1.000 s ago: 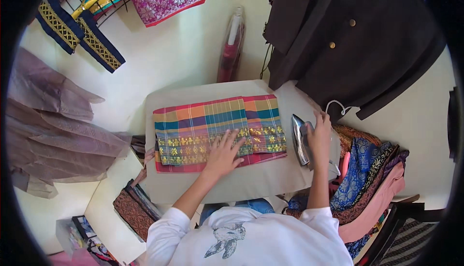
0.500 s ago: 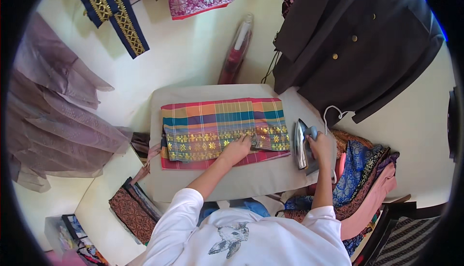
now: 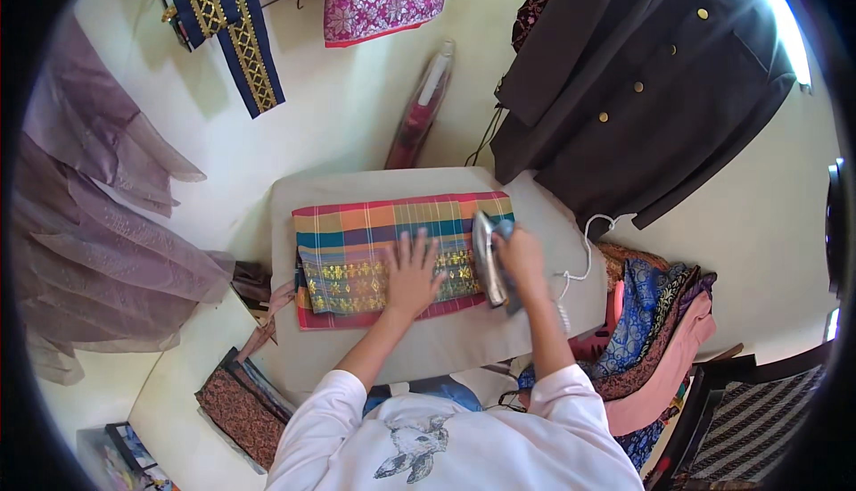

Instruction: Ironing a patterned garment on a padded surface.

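A folded checked cloth (image 3: 357, 223) in red, orange, green and purple, with a band of gold motifs, lies on the grey padded ironing board (image 3: 339, 185). Flat on its gold band rests my left hand (image 3: 412, 279), fingers spread. My right hand (image 3: 520, 264) grips the handle of a clothes iron (image 3: 489, 268). The iron sits at the cloth's right end, its pointed tip away from me. My hand hides part of its handle. A white cord (image 3: 581, 268) trails to the right of it.
A dark jacket (image 3: 615, 72) with gold buttons hangs at the back right. Sheer mauve fabric (image 3: 107, 232) hangs on the left. Folded cloths (image 3: 660, 339) are draped right of the board, and brown patterned cloths (image 3: 239, 406) lie lower left. A plastic-wrapped roll (image 3: 417, 112) leans on the wall.
My right hand has brought the iron leftward from beside the cloth onto its right end. My left hand has shifted left and flattened, with its fingers now spread.
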Tool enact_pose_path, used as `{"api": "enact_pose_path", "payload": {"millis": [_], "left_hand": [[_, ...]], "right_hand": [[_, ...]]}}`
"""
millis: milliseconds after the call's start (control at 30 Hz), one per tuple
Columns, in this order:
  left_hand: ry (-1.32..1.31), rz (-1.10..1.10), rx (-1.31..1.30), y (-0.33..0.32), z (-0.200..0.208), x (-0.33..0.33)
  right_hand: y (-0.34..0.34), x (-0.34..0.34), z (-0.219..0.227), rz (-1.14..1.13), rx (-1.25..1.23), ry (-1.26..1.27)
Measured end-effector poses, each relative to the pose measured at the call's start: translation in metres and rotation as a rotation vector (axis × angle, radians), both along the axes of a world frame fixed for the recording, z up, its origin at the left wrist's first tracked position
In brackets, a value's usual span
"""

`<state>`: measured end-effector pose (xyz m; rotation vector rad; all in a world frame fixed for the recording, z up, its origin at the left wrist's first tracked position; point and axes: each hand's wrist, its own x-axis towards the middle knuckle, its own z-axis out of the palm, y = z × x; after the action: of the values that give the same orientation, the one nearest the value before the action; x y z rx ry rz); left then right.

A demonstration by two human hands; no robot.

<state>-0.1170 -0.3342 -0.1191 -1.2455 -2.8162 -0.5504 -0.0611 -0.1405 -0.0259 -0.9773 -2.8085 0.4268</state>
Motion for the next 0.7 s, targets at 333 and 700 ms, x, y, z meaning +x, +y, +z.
{"api": "enact_pose_path", "payload": {"millis": [333, 700], "left_hand": [[0.045, 0.102, -0.092, -0.008, -0.016, -0.008], [0.05, 0.136, -0.109, -0.012, -0.02, -0.01]], "right_hand": [[0.055, -0.103, -0.061, -0.033, 0.072, 0.118], [0.014, 0.004, -0.038, -0.142, -0.072, 0.001]]}}
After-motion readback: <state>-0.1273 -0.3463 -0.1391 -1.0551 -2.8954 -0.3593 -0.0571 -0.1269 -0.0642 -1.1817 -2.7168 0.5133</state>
